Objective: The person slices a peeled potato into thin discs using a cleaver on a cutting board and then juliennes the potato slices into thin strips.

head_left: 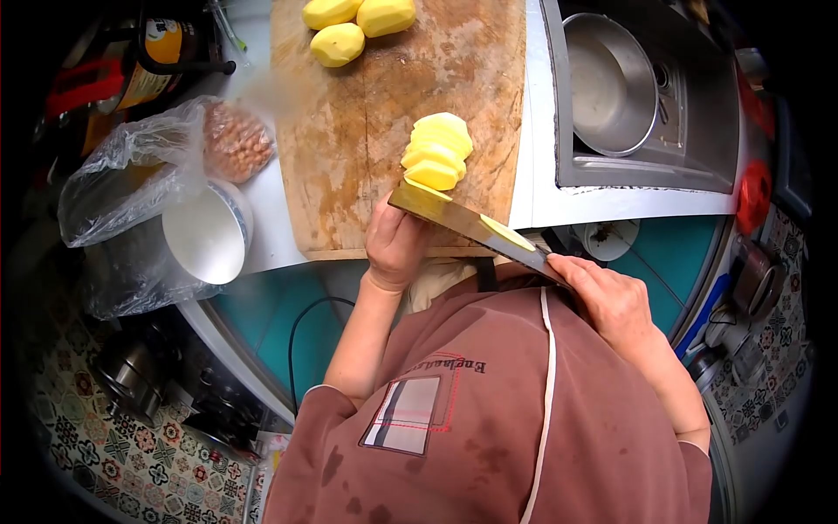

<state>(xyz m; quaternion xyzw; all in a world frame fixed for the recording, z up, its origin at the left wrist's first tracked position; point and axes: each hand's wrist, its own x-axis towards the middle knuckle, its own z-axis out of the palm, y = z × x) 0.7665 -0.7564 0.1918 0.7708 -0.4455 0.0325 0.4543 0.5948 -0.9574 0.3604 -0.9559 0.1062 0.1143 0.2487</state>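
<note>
A kitchen knife [463, 220] lies slantwise across the near part of the wooden cutting board [384, 140], with my right hand [608, 295] closed round its handle. One pale yellow slice [508, 232] clings to the blade. Just beyond the blade, overlapping potato slices [436, 150] form a short row. My left hand [397, 243] is closed at the board's front edge, its curled fingers against the near side of the blade's tip end. Whatever those fingers grip is hidden. Three whole peeled potatoes [338, 44] rest at the board's far end.
On the left stand a white bowl [205, 234], a clear plastic bag [131, 175] and a bag of reddish-brown peanuts or beans [236, 141]. Bottles [161, 52] are behind them. At right, a metal pot [607, 87] sits in the grey sink [646, 173].
</note>
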